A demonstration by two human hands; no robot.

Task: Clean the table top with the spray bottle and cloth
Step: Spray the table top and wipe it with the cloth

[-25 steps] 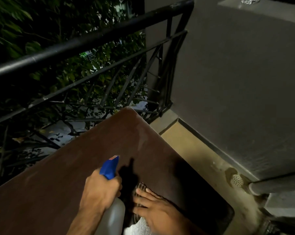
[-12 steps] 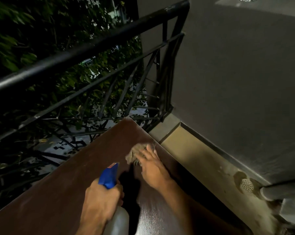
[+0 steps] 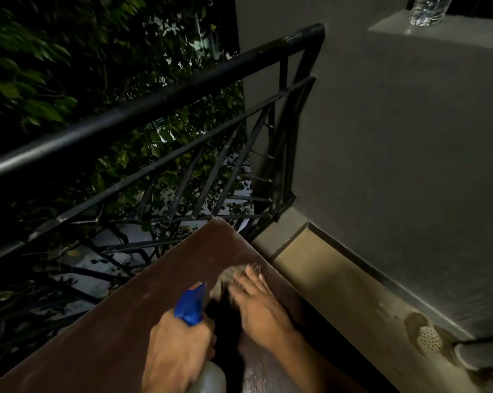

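Grey cloth [image 3: 230, 275] under right hand [image 3: 260, 306]

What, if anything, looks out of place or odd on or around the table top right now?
Nothing is spilled or damaged. The only stray item is a clear plastic bottle standing on the ledge at the top right. The right hand presses the cloth onto the table top; the left hand grips the spray bottle.

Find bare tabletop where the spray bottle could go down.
Bare patch: the table left of the left hand, up to the railing-side edge. A smaller patch sits at the far corner beyond the cloth. Crowded: the right side, where the right hand presses the cloth, beside the bottle.
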